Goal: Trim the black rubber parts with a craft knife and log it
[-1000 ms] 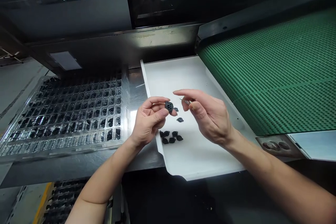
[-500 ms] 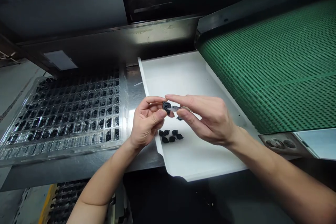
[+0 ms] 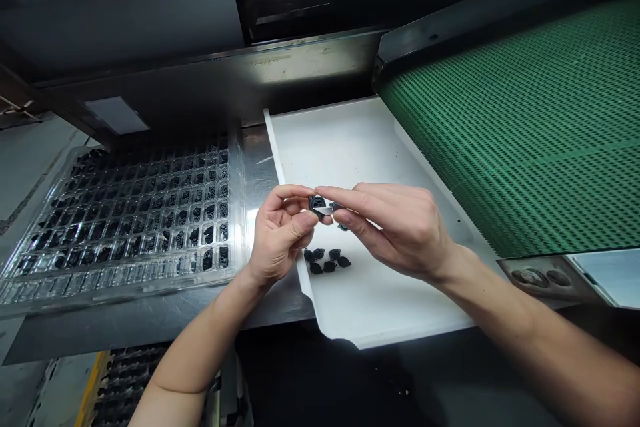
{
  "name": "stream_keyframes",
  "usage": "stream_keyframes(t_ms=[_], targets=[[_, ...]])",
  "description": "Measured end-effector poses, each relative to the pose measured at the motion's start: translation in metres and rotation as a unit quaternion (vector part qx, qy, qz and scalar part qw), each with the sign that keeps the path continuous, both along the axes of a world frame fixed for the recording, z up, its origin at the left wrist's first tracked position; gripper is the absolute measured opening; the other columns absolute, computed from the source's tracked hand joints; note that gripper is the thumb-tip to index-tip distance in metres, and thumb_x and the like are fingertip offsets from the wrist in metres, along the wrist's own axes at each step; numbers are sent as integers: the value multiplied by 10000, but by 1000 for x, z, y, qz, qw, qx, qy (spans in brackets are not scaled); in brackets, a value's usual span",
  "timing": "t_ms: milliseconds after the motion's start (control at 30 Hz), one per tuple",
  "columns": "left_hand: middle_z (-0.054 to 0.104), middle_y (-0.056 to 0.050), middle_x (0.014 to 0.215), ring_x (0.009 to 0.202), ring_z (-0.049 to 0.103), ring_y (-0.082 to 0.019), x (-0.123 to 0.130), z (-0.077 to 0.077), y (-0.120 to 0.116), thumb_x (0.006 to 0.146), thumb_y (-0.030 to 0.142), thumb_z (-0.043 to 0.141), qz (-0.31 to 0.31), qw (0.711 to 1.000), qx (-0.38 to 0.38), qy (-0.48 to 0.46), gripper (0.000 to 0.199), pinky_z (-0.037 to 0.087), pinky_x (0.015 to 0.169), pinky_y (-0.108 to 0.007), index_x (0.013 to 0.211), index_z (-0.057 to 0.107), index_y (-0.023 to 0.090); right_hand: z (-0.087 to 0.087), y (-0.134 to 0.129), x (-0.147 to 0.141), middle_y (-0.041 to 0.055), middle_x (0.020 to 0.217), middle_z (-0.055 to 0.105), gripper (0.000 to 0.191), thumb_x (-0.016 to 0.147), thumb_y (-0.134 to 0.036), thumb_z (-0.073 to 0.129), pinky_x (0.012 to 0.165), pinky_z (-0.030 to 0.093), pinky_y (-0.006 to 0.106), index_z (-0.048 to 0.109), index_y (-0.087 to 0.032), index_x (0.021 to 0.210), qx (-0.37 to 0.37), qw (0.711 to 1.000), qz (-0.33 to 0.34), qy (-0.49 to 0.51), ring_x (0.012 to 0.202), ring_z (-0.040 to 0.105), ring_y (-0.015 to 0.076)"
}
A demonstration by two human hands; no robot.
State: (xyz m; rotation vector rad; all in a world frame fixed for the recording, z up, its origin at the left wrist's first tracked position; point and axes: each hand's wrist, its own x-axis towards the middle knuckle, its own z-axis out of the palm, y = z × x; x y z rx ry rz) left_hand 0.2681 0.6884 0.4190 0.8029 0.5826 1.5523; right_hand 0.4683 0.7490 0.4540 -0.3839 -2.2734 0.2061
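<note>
My left hand [image 3: 284, 233] is closed, pinching a small black round plastic part [image 3: 317, 203] between thumb and fingers. My right hand [image 3: 395, 223] is closed on a small knife with a pointed pale blade [image 3: 325, 211]; its handle is mostly hidden by the fingers. The blade's tip lies against the face of the black part, and the index fingertip of the right hand reaches to the part's upper edge. Below the hands, several similar black parts [image 3: 329, 267] lie loose on a white board [image 3: 330, 140].
A clear plastic tray [image 3: 235, 213] with rows of black parts stands on the metal table to the left. A green mesh conveyor belt [image 3: 540, 113] runs along the right. Behind the board rises a metal panel [image 3: 300, 67]. Another tray of parts [image 3: 125, 387] sits lower left.
The blade has shifted slightly left and down across the black part's face, and the right fingers have moved a little closer to it. The left hand keeps its hold.
</note>
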Motion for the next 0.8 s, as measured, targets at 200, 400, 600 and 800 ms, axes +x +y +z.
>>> stream_keyframes(t_ms=[200,400,600,800], targets=[[732,-4,796,437,318,-12,-1,0,0,909,293,966,-14,1000,11,-2,307,241,409,-115,1121,754,224,0,1,1,19,993,764,342,1264,-199,586,716,535,323,608,-229,1603,1,1000,3,-1,792,718,188],[771,-44,814,427,330,-13,-4,-3,0,923,310,958,-26,1000,6,8,305,234,407,-123,1125,755,206,0,2,3,9,925,718,328,1262,-202,574,677,498,308,651,-247,1578,-10,1000,1,0,717,647,166],[758,-54,799,445,404,-29,-4,-2,0,878,331,991,-15,1000,-9,4,352,241,411,-121,1109,767,191,2,1,2,25,1016,768,382,1235,-175,572,701,541,321,633,-252,1603,-25,1000,12,5,762,701,188],[759,-48,791,461,465,-44,-3,-2,0,877,338,996,-14,1000,-7,1,363,214,401,-120,1119,765,198,1,1,1,49,1089,788,370,1247,-176,582,750,564,346,595,-215,1615,-19,1000,22,-4,838,742,212]])
